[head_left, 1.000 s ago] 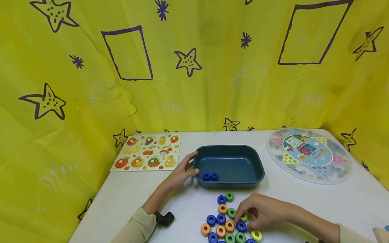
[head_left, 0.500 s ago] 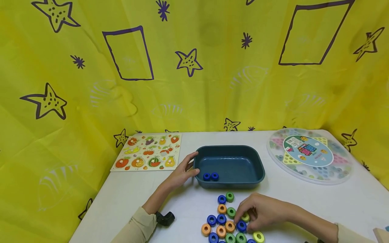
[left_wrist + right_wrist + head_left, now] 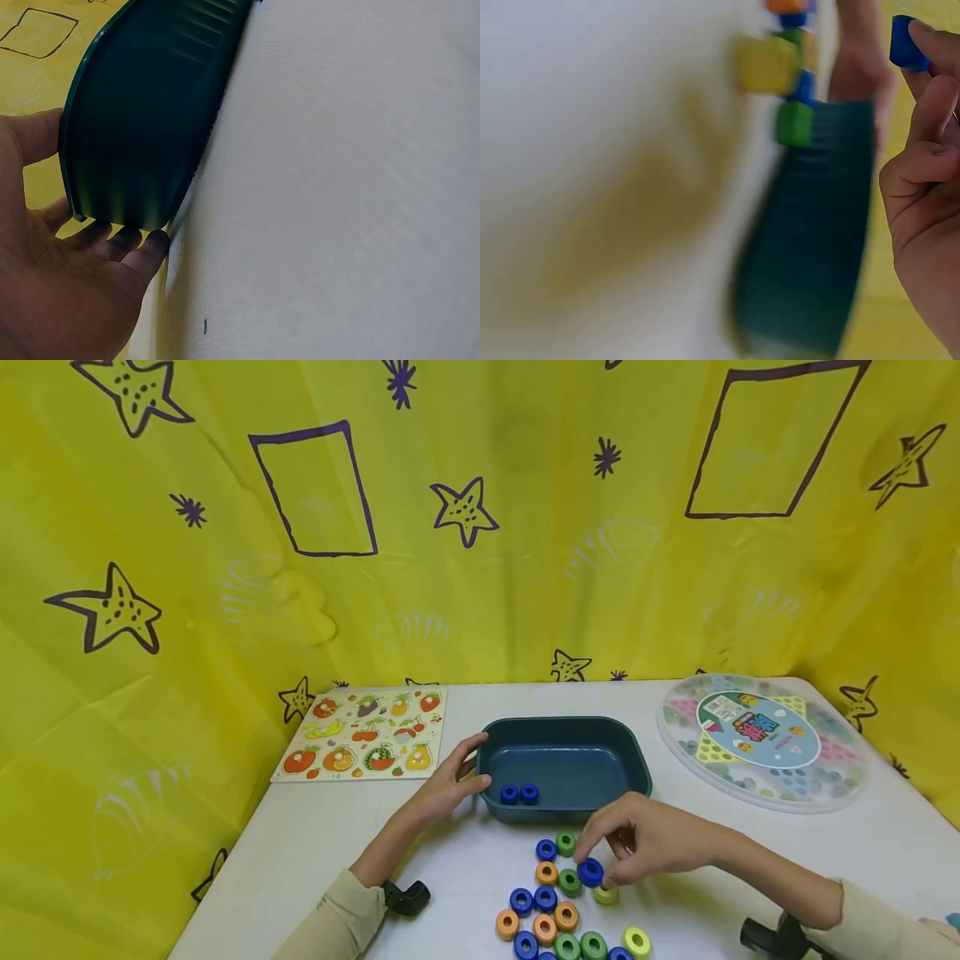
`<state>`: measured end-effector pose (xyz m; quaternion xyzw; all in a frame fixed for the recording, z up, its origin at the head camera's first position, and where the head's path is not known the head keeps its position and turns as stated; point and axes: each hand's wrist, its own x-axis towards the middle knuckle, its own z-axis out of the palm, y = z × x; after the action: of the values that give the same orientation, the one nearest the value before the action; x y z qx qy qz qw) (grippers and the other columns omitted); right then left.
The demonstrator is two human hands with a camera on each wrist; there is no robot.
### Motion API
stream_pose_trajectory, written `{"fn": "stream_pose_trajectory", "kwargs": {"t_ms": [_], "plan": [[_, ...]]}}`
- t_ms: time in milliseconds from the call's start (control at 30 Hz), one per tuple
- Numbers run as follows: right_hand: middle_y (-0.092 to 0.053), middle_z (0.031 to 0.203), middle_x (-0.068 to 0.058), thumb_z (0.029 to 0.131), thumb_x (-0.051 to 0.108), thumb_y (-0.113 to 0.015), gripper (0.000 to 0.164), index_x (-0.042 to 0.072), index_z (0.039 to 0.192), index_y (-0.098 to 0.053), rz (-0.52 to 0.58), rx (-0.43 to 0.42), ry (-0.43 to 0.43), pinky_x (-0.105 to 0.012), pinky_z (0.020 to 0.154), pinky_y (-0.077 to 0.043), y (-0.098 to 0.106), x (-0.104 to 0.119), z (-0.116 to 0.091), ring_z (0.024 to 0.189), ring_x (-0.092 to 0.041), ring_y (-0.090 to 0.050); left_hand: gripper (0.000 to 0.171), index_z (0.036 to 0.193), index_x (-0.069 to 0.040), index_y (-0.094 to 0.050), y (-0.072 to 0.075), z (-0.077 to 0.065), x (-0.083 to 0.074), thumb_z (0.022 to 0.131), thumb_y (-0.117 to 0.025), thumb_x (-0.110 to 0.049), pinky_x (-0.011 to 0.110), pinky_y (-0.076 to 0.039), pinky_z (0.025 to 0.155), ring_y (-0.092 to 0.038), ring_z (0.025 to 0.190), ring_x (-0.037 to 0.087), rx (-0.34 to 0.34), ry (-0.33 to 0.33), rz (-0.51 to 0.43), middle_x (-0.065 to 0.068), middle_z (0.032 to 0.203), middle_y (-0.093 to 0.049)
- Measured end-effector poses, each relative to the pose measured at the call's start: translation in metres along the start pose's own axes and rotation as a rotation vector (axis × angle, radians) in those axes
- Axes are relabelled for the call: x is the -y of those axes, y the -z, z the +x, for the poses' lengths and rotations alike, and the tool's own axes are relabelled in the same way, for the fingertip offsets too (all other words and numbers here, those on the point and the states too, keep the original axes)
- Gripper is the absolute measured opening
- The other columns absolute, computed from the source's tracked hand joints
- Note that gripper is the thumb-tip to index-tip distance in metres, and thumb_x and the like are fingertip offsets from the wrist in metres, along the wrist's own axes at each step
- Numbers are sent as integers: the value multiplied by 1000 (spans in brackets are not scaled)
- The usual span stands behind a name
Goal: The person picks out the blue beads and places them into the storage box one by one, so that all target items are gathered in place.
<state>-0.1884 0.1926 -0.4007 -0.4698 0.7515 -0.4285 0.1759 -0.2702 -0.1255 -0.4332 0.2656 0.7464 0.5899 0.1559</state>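
Observation:
My right hand (image 3: 660, 839) pinches a blue ring bead (image 3: 590, 872) between thumb and fingertips, raised over the bead group and just short of the tray. In the right wrist view that blue bead (image 3: 907, 43) sits at the fingertips. My left hand (image 3: 450, 783) holds the left end of a dark teal plastic tray (image 3: 600, 814), thumb near its front corner. The left wrist view has the left hand's fingers (image 3: 146, 259) against the tray's end wall (image 3: 127, 165). Two blue beads (image 3: 520, 793) lie inside the tray at the front left.
Several loose beads, blue, orange (image 3: 507, 924), green (image 3: 567, 947) and yellow (image 3: 637, 942), lie on the white table (image 3: 300, 860) before the tray. A fruit picture board (image 3: 360, 735) lies back left. A round clear case (image 3: 765, 743) of beads lies back right.
My right hand has lifted the blue bead from the group and carried it forward toward the tray. My left hand stays at the tray's left end.

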Motion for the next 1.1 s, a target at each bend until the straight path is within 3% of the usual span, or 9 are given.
{"fn": "stream_pose_trajectory", "kwargs": {"t_ms": [133, 367, 533, 700, 867, 1100], "plan": [[-65, 96, 2, 81, 12, -72, 29, 16, 109, -68, -16, -83, 13, -23, 47, -45, 25, 3, 15, 61, -8, -52, 63, 147, -6, -18, 0, -5, -11, 94, -53, -8, 48, -27, 104, -20, 134, 39, 10, 1, 21, 15, 153, -10], [-64, 81, -8, 79, 19, -75, 30, 13, 108, -69, 2, -169, -161, -25, 53, -46, 51, -24, 46, 62, -15, -57, 63, 147, -7, -20, 0, -6, -7, 94, -54, -9, 48, -28, 104, -21, 134, 39, 8, -9, 7, 14, 153, -11], [-66, 81, -12, 78, 19, -76, 32, 9, 108, -70, 20, -133, -259, -20, 49, -39, 54, -53, 63, 57, -11, -52, 64, 147, -7, -20, -2, -6, -7, 94, -54, -9, 48, -27, 104, -21, 134, 38, 11, -10, 10, 14, 153, -11], [-68, 89, -4, 78, 14, -75, 29, 12, 106, -71, 1, -50, -261, -19, 49, -39, 51, -74, 72, 54, -9, -49, 63, 147, -6, -19, -3, -5, -11, 94, -52, -7, 47, -30, 103, -21, 134, 40, 12, -21, 22, 16, 152, -12], [-68, 94, 3, 78, 11, -74, 26, 14, 104, -72, -27, 15, -276, -19, 52, -43, 51, -83, 77, 58, -9, -54, 62, 147, -6, -19, -3, -5, -12, 95, -52, -7, 47, -30, 103, -21, 134, 40, 20, -26, 26, 16, 152, -12], [-68, 93, 4, 78, 8, -74, 28, 14, 105, -71, -22, 40, -296, -19, 53, -43, 52, -87, 80, 59, -9, -55, 63, 147, -7, -20, -1, -5, -11, 94, -53, -8, 49, -27, 104, -21, 134, 39, 9, -13, 17, 14, 153, -12]]}}
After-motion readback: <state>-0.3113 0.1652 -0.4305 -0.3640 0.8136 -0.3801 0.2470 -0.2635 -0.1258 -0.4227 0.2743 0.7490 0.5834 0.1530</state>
